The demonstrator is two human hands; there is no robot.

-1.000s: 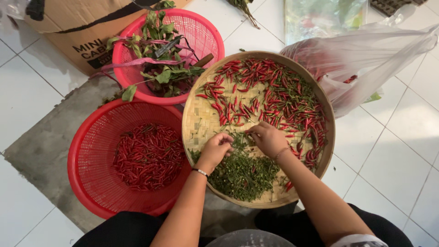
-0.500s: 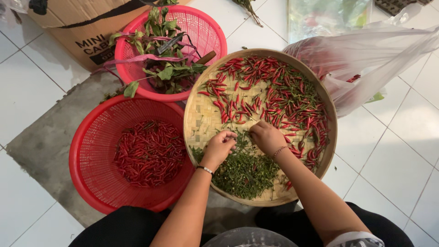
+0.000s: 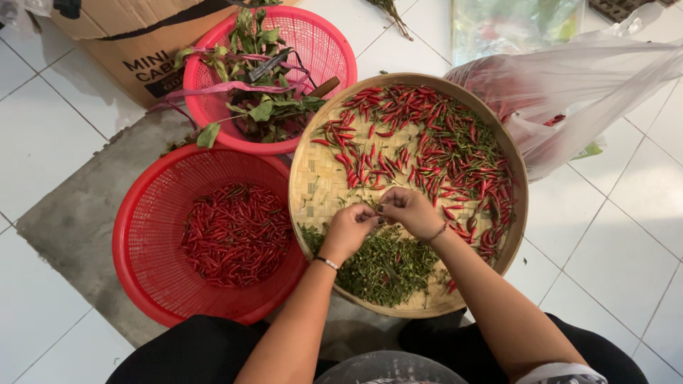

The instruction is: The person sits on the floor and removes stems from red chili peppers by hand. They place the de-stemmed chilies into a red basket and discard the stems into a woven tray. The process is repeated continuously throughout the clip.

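Observation:
A round woven bamboo tray [image 3: 313, 185] lies on the floor in front of me. Red chilies with green stems [image 3: 434, 149] cover its far and right side, and a heap of plucked green stems [image 3: 384, 267] sits at its near side. My left hand [image 3: 350, 229] and my right hand [image 3: 409, 210] meet over the middle of the tray, fingertips pinched together on one small chili that is mostly hidden between them. A red plastic basket [image 3: 142, 235] at my left holds stemless red chilies [image 3: 235, 235].
A second, pinkish-red basket [image 3: 327, 50] with leafy green stalks stands behind the tray, next to a cardboard box [image 3: 121, 43]. A clear plastic bag [image 3: 590, 85] with more chilies lies at the right. White floor tiles and a grey mat surround everything.
Both hands have drawn closer together and slightly up the tray, fingertips now touching on a chili.

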